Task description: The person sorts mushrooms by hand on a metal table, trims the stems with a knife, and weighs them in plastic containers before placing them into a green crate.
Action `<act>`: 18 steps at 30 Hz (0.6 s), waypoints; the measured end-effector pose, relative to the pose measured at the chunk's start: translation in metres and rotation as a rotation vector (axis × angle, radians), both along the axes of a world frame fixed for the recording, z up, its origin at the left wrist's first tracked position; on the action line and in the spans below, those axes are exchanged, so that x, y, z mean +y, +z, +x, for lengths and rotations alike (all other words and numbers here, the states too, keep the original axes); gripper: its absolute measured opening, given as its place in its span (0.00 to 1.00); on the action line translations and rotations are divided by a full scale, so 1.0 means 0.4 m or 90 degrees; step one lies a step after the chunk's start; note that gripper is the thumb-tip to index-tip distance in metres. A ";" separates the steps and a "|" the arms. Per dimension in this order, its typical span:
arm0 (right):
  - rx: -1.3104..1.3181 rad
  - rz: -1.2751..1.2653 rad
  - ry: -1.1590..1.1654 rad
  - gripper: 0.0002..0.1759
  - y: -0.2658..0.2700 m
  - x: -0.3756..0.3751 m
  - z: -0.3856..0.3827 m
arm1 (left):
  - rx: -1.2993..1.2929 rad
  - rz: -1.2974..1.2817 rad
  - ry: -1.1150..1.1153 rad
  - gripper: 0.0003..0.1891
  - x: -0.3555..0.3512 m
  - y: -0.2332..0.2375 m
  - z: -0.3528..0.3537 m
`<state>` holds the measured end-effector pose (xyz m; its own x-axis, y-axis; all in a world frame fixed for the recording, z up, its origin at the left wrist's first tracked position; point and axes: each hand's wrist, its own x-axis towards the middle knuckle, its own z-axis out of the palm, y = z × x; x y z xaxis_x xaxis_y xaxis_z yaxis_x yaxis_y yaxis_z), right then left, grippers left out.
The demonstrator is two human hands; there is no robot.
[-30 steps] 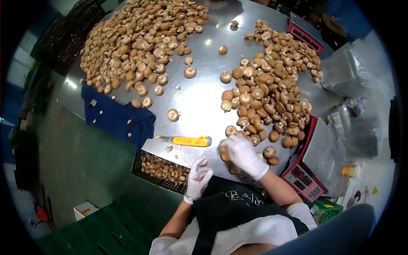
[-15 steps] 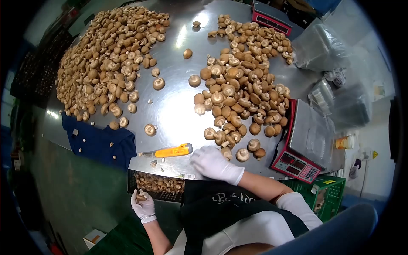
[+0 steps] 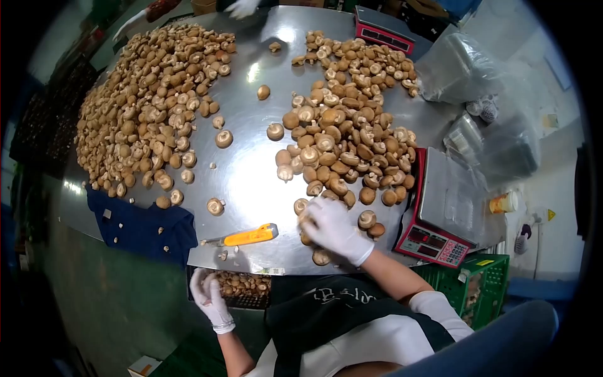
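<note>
My right hand (image 3: 336, 231), in a white glove, is over the near edge of the right-hand heap of shiitake mushrooms (image 3: 352, 135). Its fingers are bent around a brown mushroom (image 3: 304, 220), partly hidden and blurred. Below the table edge, my gloved left hand (image 3: 212, 300) is beside a black crate of mushrooms (image 3: 242, 284). Thumb and fingers there are apart, with nothing visible between them. A yellow-orange utility knife (image 3: 250, 235) lies on the steel table (image 3: 245, 179) to the left of my right hand, its blade pointing left.
A larger mushroom heap (image 3: 144, 113) covers the table's left side, above a dark blue cloth (image 3: 144, 220). Red scales (image 3: 440, 220) stand at right, with plastic bags (image 3: 461, 69) behind and a green crate (image 3: 483, 286) below. Across the table is another person's gloved hand (image 3: 244, 7).
My right hand has moved up from the table edge onto the mushrooms. My left hand has risen toward the crate, and the mushroom in it no longer shows. Another person's hands appear at the far side.
</note>
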<state>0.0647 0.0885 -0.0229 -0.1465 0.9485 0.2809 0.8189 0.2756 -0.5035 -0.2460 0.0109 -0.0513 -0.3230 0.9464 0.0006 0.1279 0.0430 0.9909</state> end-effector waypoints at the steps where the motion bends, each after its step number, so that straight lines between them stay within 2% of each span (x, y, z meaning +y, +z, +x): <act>1: 0.106 -0.060 0.047 0.06 0.028 -0.012 -0.034 | -0.043 -0.143 -0.030 0.29 0.009 0.023 0.037; 2: 0.218 -0.190 0.061 0.07 0.064 -0.030 -0.073 | -0.166 -0.143 -0.098 0.31 0.008 0.053 0.092; 3: 0.333 -0.214 0.099 0.08 0.058 -0.043 -0.110 | -0.289 -0.143 -0.167 0.34 0.004 0.073 0.144; 5: 0.391 -0.221 0.213 0.11 -0.003 -0.066 -0.172 | -0.385 -0.097 -0.237 0.37 -0.010 0.067 0.204; 6: 0.430 -0.400 0.225 0.12 0.038 -0.071 -0.185 | -0.285 -0.079 -0.254 0.36 -0.017 0.035 0.198; 7: 0.471 -0.425 0.279 0.10 0.019 -0.069 -0.201 | -0.287 -0.079 -0.261 0.36 -0.026 0.020 0.185; 9: 0.409 -0.410 0.275 0.09 -0.004 -0.061 -0.210 | -0.295 -0.128 -0.149 0.33 -0.036 0.003 0.165; 10: 0.407 -0.412 0.274 0.09 -0.022 -0.050 -0.214 | -0.417 -0.211 -0.084 0.28 -0.031 0.046 0.163; 12: 0.180 -0.164 0.258 0.14 -0.077 -0.022 -0.219 | -0.507 -0.212 -0.016 0.25 -0.046 0.031 0.118; 13: 0.181 -0.167 0.262 0.14 -0.101 -0.009 -0.229 | -0.538 -0.224 0.026 0.25 -0.053 0.019 0.098; 15: -0.009 0.020 0.237 0.21 -0.152 0.015 -0.250 | -0.545 -0.227 0.040 0.25 -0.069 0.006 0.077; 16: -0.101 0.023 0.241 0.26 -0.170 0.025 -0.255 | -0.550 -0.237 0.043 0.24 -0.075 0.006 0.074; 17: -0.097 0.025 0.245 0.26 -0.185 0.027 -0.260 | -0.556 -0.247 0.046 0.24 -0.080 0.008 0.072; 18: -0.123 -0.057 0.254 0.26 -0.184 0.032 -0.257 | -0.548 -0.241 0.040 0.22 -0.081 0.018 0.081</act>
